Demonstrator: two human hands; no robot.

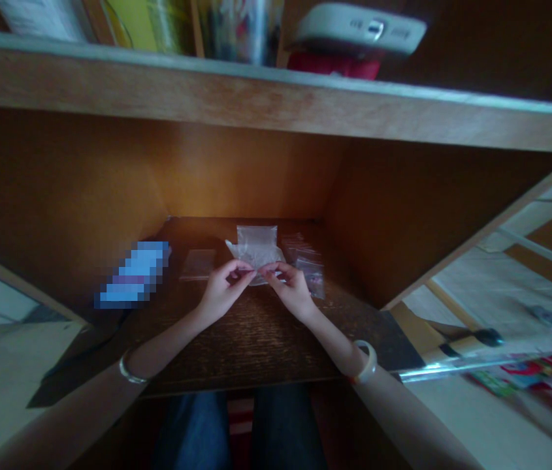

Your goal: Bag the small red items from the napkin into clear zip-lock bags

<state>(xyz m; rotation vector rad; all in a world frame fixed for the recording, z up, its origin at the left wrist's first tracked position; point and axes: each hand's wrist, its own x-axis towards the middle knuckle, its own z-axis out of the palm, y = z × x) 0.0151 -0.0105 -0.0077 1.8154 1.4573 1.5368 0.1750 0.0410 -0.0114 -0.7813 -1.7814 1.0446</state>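
My left hand (229,284) and my right hand (289,285) meet over the middle of the dark wooden desk, thumbs and forefingers pinched close together. What they pinch is too small to make out. Just beyond the fingertips lies a clear plastic bag (257,236) on top of a crumpled whitish plastic packet (232,249). Beside my left hand a flat transparent bag (198,263) rests on the desk. Several small clear bags (311,261) overlap to the right, partly behind my right hand.
A blurred-out phone-like screen (133,274) leans at the left. Above runs a shelf edge (276,98), carrying a white device (361,29) and containers. Cubby walls rise at both sides. Beyond the right wall are a dark-ended rod (488,337) and colourful items (540,382).
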